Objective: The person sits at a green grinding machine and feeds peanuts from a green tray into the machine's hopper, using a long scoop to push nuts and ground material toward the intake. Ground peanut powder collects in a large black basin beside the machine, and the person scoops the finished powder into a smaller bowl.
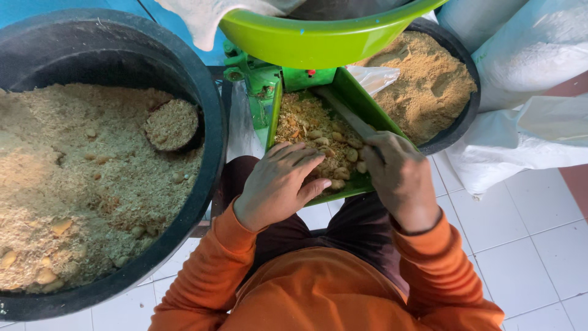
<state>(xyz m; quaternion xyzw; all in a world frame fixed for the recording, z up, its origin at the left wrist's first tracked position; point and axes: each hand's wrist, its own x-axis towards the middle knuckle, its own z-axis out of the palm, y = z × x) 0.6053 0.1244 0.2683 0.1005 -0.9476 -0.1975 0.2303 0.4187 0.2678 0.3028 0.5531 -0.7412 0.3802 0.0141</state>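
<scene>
A green metal chute (367, 101) slopes toward me, filled with coarse crumbs and pale chunks (318, 132). My left hand (278, 184) lies palm down on the lower end of that pile, fingers spread. My right hand (398, 178) is closed around the handle of a flat grey blade-like tool (349, 116) that lies along the chute's right side. Above the chute hangs a bright green hopper bowl (318, 40). My orange sleeves and dark trousers fill the bottom of the view.
A large black tub (208, 92) of coarse tan meal with a small round scoop (173, 124) stands at left. A second black tub (456, 52) of finer tan powder sits at upper right. White sacks (527, 92) lie at right on a white tiled floor (533, 245).
</scene>
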